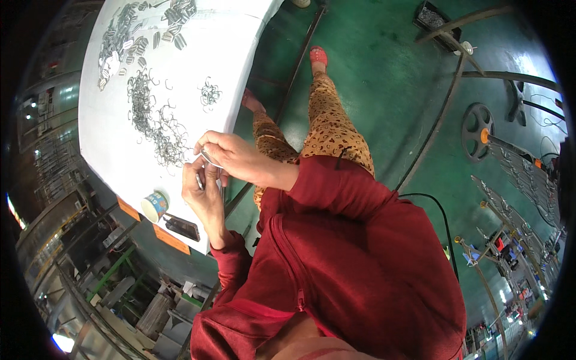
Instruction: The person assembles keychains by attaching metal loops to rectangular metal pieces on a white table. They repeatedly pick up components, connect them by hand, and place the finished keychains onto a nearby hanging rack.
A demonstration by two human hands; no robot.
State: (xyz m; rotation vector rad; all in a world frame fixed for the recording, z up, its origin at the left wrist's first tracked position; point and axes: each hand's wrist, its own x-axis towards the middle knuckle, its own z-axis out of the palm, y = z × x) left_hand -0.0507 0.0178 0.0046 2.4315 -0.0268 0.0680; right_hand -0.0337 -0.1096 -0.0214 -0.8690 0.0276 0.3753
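At worktop edge, my left hand (201, 192) pinches a small silver metal piece (200, 180); my right hand (231, 157) clamps a thin metal hook (208, 158) just above it. Could slip, since both grips are fingertip-only. Small paper cup (155, 206) near the edge: contents not visible. Loose wire hooks (157, 129) heaped on white worktop (240, 36).

Paper cup (155, 206) near the white table (240, 36) edge, dark phone-like slab (182, 228) just beside it. Flat metal clips (129, 36) heaped at the far end. Green floor (384, 66) under patterned trousers (330, 129) and red slipper (318, 56). Black spoked wheel (477, 131) and metal racks (528, 180) far right.
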